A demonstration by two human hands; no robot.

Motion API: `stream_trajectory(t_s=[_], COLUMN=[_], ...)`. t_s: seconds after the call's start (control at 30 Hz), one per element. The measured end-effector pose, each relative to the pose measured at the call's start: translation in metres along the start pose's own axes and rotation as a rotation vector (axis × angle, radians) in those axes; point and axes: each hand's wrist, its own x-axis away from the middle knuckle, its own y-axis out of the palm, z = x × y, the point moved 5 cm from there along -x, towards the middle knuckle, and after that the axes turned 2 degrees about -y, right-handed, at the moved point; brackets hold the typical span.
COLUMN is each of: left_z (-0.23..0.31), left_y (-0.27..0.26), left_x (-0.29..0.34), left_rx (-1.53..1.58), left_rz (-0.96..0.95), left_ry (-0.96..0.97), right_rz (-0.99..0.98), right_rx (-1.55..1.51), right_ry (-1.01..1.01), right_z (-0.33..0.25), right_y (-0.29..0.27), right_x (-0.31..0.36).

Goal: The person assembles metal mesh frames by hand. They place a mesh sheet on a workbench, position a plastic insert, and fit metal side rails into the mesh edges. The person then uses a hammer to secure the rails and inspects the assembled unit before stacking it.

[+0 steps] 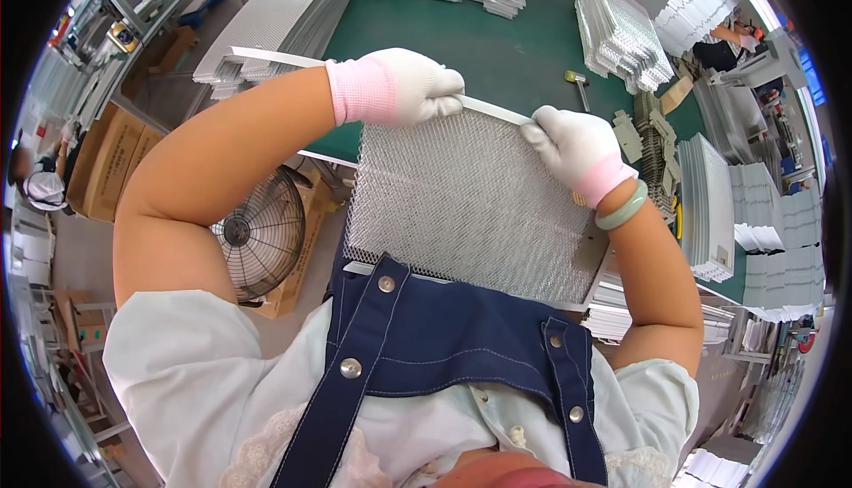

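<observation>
My left hand [415, 89], in a white glove with a pink cuff, pinches a long white strip [493, 110]. The strip passes behind that hand, and its far end sticks out to the left. My right hand [575, 148], gloved the same way, has its fingers closed on the strip's right end. A silver mesh panel [461, 200] lies between my arms, its far edge along the strip and its near edge against my dark blue apron [461, 337]. Whether the strip sits over the mesh edge or only beside it, I cannot tell.
Beyond the panel stretches a green table [390, 31] with a small hammer [579, 89]. Mesh stacks [621, 35] and flat panels [275, 18] stand on it. Grey metal pieces [655, 137] lie to the right. A black fan [257, 235] and cartons [111, 164] stand left.
</observation>
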Motion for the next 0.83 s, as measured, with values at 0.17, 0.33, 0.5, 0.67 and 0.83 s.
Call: stream_trajectory(t_s=[0.17,0.33,0.5,0.67,0.83], left_z=[-0.002,-0.008,-0.010,0.001,0.006], left_y=[0.001,-0.001,0.005,-0.001,-0.012], left_x=[-0.002,0.003,0.000,-0.007,-0.013], left_rx=[0.009,0.038,0.126,0.197,0.156], left_rz=[-0.018,0.030,-0.057,-0.159,-0.308], left_ry=[-0.001,0.017,0.002,-0.002,-0.058], right_rz=[0.024,0.068,0.036,0.082,-0.232], right_rx=[-0.030,-0.246,-0.130,-0.249,-0.346], right_ry=[-0.008,-0.045,0.056,-0.063,0.142], right_z=[0.001,0.023,0.026,0.008,-0.027], right_y=[-0.002,-0.012,-0.009,-0.008,0.001], right_x=[0.003,0.016,0.027,0.012,-0.030])
